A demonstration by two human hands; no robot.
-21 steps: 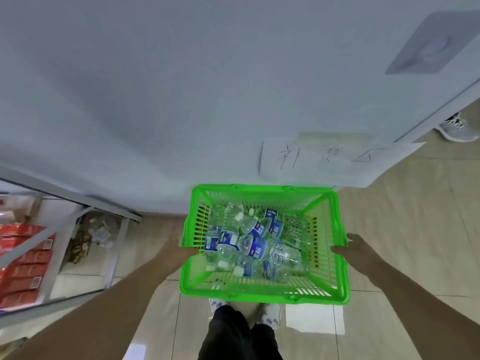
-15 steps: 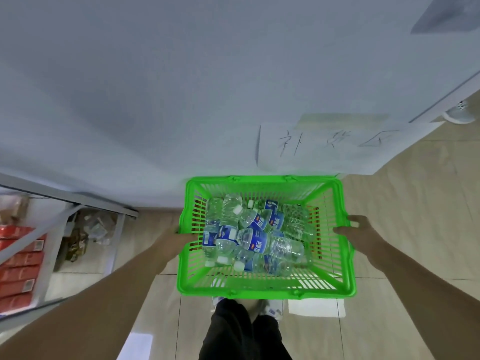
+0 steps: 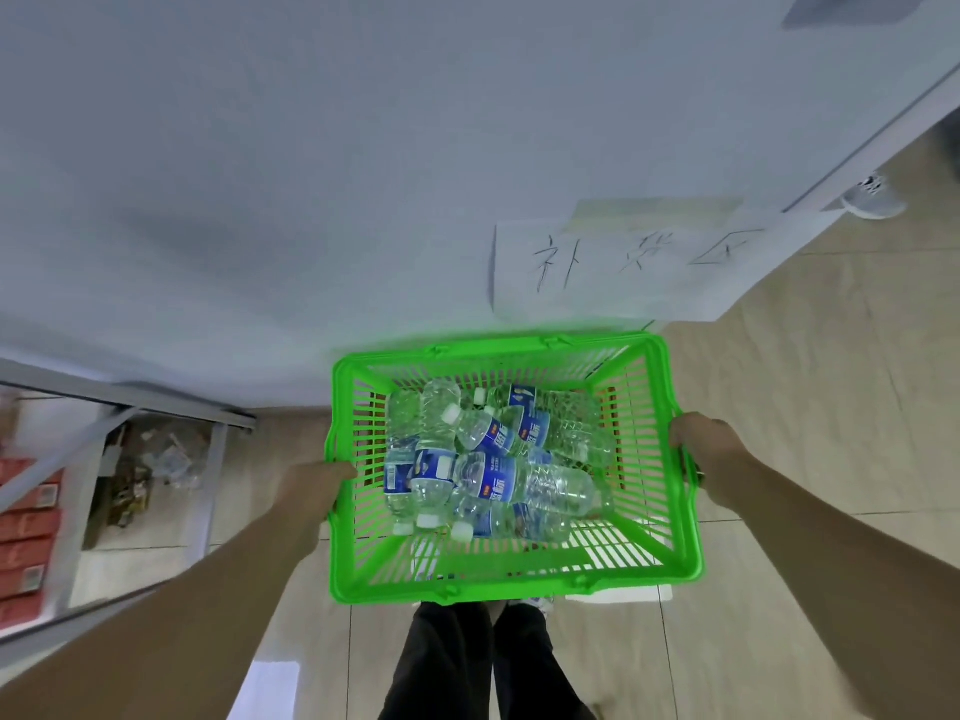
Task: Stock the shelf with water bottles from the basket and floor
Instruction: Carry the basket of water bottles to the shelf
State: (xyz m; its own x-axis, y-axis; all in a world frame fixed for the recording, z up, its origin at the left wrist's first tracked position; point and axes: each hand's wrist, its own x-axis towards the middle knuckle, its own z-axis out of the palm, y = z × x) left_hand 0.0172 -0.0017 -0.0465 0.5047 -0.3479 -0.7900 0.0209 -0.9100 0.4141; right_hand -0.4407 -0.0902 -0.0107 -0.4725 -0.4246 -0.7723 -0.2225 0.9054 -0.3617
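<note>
Basket (image 3: 498,350) of bright green slatted plastic, held level in front of the body, above the tan tiled floor (image 3: 831,407) and dark trousers (image 3: 467,662). Gripped on both short sides: left hand (image 3: 317,485) clamped on the left rim with the thumb against the edge, right hand (image 3: 711,454) clamped on the right rim with fingers curled over it. Both arms bare and stretched forward.

Bottles (image 3: 519,480) of clear water piled inside, lying on their sides and crossing one another, bunched toward the left and far part of the basket; bare slats on the near right. White caps (image 3: 451,415) on the necks. Blue labels (image 3: 498,480) wrapped round the middles, with white print and a small yellow mark, too blurred to read.

Sign (image 3: 623,262) of white paper stuck low on the pale wall (image 3: 363,174), just beyond the basket's far rim. Three large handwritten characters in dark pen, apparently 补货区, somewhat smeared.

Shelf (image 3: 156,402) of grey metal at the left, low to the floor, well apart from the basket. Red boxes (image 3: 26,537) stacked on it at the far left, each with a small white tag, print not legible. Grey shoe (image 3: 872,200) at the upper right, past the end of the wall.
</note>
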